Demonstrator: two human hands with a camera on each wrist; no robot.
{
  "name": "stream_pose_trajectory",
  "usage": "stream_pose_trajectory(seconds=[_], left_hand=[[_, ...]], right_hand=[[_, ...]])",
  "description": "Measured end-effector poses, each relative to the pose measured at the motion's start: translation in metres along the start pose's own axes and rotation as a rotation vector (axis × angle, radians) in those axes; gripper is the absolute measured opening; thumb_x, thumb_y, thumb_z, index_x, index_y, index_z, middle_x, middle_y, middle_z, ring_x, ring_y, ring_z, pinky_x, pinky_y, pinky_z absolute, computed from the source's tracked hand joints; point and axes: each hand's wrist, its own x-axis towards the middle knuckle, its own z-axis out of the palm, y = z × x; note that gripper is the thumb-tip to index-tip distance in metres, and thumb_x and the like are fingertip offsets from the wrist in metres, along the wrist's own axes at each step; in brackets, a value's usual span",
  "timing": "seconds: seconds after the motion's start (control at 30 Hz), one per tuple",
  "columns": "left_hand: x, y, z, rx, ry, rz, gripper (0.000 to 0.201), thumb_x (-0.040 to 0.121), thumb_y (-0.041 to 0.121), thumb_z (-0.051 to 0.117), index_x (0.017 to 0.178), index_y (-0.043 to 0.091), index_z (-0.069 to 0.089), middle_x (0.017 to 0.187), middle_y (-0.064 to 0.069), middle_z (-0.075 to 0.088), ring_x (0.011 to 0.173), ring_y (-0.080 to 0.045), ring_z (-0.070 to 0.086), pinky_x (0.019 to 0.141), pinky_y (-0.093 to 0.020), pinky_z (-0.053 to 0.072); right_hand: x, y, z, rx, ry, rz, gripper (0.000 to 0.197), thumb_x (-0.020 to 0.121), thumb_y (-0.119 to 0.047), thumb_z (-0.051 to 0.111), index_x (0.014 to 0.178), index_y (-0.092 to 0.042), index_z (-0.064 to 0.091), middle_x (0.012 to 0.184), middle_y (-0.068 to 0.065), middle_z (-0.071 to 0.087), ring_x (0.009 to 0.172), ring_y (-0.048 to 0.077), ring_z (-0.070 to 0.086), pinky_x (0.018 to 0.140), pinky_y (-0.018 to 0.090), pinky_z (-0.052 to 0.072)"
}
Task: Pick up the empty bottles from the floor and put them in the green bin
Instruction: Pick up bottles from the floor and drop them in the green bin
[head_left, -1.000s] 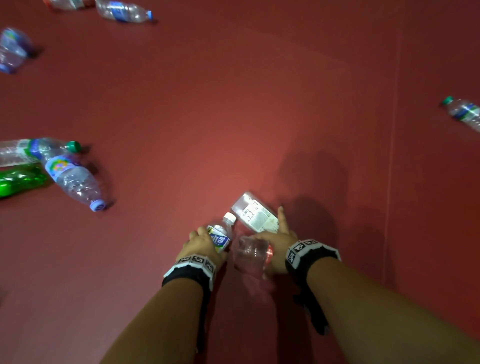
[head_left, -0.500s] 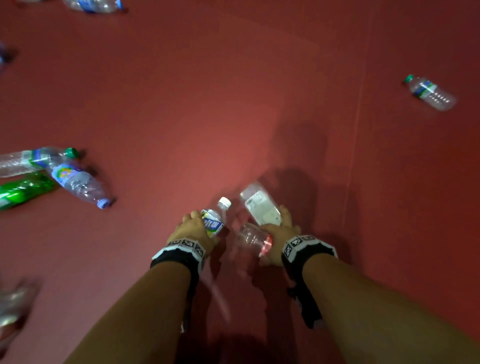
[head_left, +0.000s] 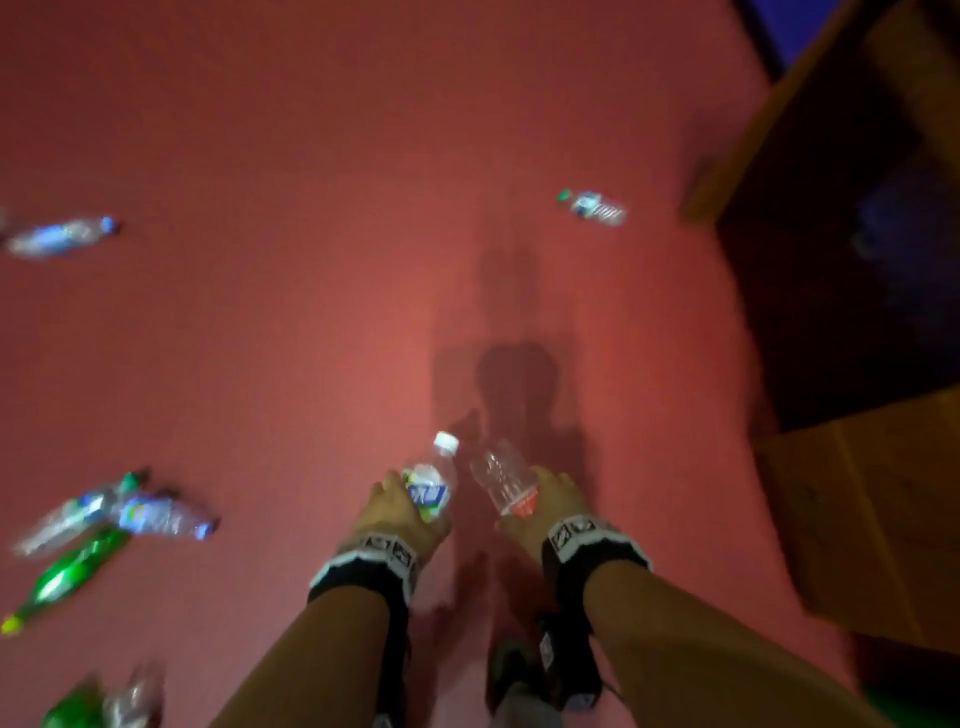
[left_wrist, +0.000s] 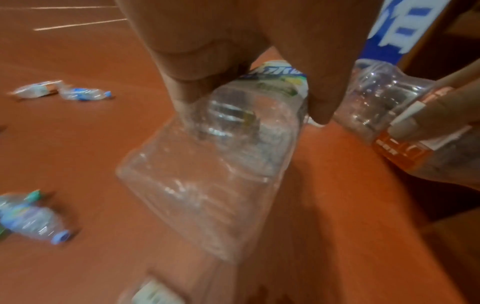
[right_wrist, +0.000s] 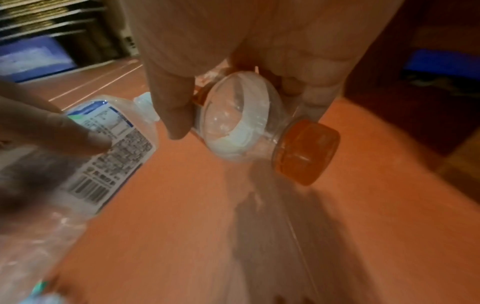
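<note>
Two hands, one bottle each – white-capped bottle (head_left: 434, 480) in the left hand (head_left: 400, 512), orange-labelled bottle (head_left: 501, 480) in the right hand (head_left: 545, 499). Seven on the floor (head_left: 311, 260) – five clear bottles (head_left: 62, 236), two green bottles (head_left: 67, 574), mostly 7 to 10 o'clock. Two cardboard boxes (head_left: 883, 519) at 3 o'clock.

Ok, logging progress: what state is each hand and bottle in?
left hand: grips white-capped bottle, off floor
right hand: grips orange-capped bottle, off floor
green-capped bottle: lying on floor
green bottle: lying on floor
</note>
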Motion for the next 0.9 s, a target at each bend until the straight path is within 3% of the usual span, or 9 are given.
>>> stream_pose_trajectory(seconds=[0.1, 0.2, 0.27, 0.33, 0.47, 0.57, 0.67, 0.73, 0.9], left_hand=[[-0.060, 0.087, -0.033, -0.030, -0.032, 0.167, 0.065, 0.075, 0.053, 0.070, 0.120, 0.017, 0.040, 0.108, -0.003, 0.058, 0.098, -0.028, 0.063, 0.084, -0.035, 0.052], [-0.117, 0.179, -0.048, -0.033, -0.090, 0.373, 0.069, 0.070, 0.057, 0.072, 0.120, 0.019, 0.044, 0.107, -0.002, 0.065, 0.095, -0.026, 0.065, 0.084, -0.034, 0.053], [-0.165, 0.238, -0.048, -0.004, -0.117, 0.499, 0.068, 0.066, 0.055, 0.076, 0.113, 0.019, 0.043, 0.104, -0.003, 0.066, 0.089, -0.024, 0.064, 0.082, -0.032, 0.052], [-0.221, 0.290, -0.035, 0.083, -0.157, 0.600, 0.068, 0.066, 0.052, 0.078, 0.109, 0.017, 0.038, 0.099, -0.003, 0.066, 0.081, -0.023, 0.062, 0.076, -0.029, 0.050], [-0.335, 0.362, 0.032, 0.123, -0.270, 0.756, 0.068, 0.057, 0.047, 0.082, 0.100, 0.021, 0.036, 0.085, -0.002, 0.067, 0.069, -0.024, 0.069, 0.071, -0.037, 0.059], [-0.426, 0.415, 0.111, 0.222, -0.312, 0.958, 0.067, 0.061, 0.053, 0.080, 0.099, 0.023, 0.033, 0.094, -0.002, 0.065, 0.080, -0.024, 0.068, 0.078, -0.035, 0.056], [-0.523, 0.455, 0.194, 0.267, -0.369, 1.117, 0.064, 0.069, 0.053, 0.077, 0.103, 0.017, 0.035, 0.101, -0.005, 0.061, 0.091, -0.027, 0.064, 0.079, -0.031, 0.050], [-0.577, 0.472, 0.244, 0.295, -0.412, 1.146, 0.062, 0.073, 0.052, 0.076, 0.103, 0.016, 0.035, 0.103, -0.007, 0.061, 0.090, -0.027, 0.063, 0.076, -0.031, 0.049], [-0.669, 0.503, 0.338, 0.380, -0.469, 1.201, 0.062, 0.073, 0.053, 0.075, 0.103, 0.015, 0.035, 0.109, -0.011, 0.063, 0.097, -0.030, 0.064, 0.084, -0.034, 0.051]], right_hand=[[-0.069, 0.023, -0.063, 0.204, 0.161, 0.102, 0.081, 0.076, -0.043, 0.076, 0.146, -0.030, 0.038, 0.140, -0.003, 0.048, 0.126, 0.024, 0.050, 0.105, 0.030, 0.042], [-0.146, 0.057, -0.125, 0.428, 0.373, 0.235, 0.068, 0.073, -0.045, 0.073, 0.133, -0.024, 0.050, 0.127, 0.002, 0.058, 0.111, 0.024, 0.059, 0.093, 0.027, 0.050], [-0.202, 0.093, -0.158, 0.484, 0.503, 0.273, 0.064, 0.076, -0.042, 0.067, 0.134, -0.023, 0.049, 0.127, 0.003, 0.056, 0.115, 0.024, 0.056, 0.096, 0.026, 0.046], [-0.259, 0.135, -0.185, 0.595, 0.588, 0.350, 0.072, 0.074, -0.040, 0.072, 0.137, -0.021, 0.044, 0.134, 0.002, 0.050, 0.123, 0.020, 0.050, 0.102, 0.024, 0.041], [-0.361, 0.236, -0.209, 0.779, 0.742, 0.438, 0.078, 0.070, -0.043, 0.078, 0.137, -0.024, 0.041, 0.133, 0.001, 0.047, 0.122, 0.019, 0.051, 0.100, 0.025, 0.041], [-0.429, 0.326, -0.209, 0.852, 0.886, 0.539, 0.075, 0.063, -0.052, 0.075, 0.128, -0.026, 0.049, 0.128, 0.000, 0.059, 0.116, 0.021, 0.059, 0.094, 0.026, 0.046], [-0.496, 0.424, -0.197, 0.884, 0.971, 0.673, 0.067, 0.070, -0.052, 0.070, 0.128, -0.023, 0.050, 0.123, 0.004, 0.064, 0.113, 0.025, 0.061, 0.089, 0.025, 0.046], [-0.536, 0.484, -0.186, 0.923, 0.981, 0.751, 0.069, 0.071, -0.053, 0.070, 0.128, -0.022, 0.050, 0.121, 0.004, 0.065, 0.111, 0.024, 0.062, 0.088, 0.025, 0.047], [-0.612, 0.598, -0.169, 0.993, 1.037, 0.848, 0.071, 0.069, -0.054, 0.071, 0.127, -0.021, 0.049, 0.118, 0.001, 0.064, 0.106, 0.022, 0.063, 0.087, 0.025, 0.048]])
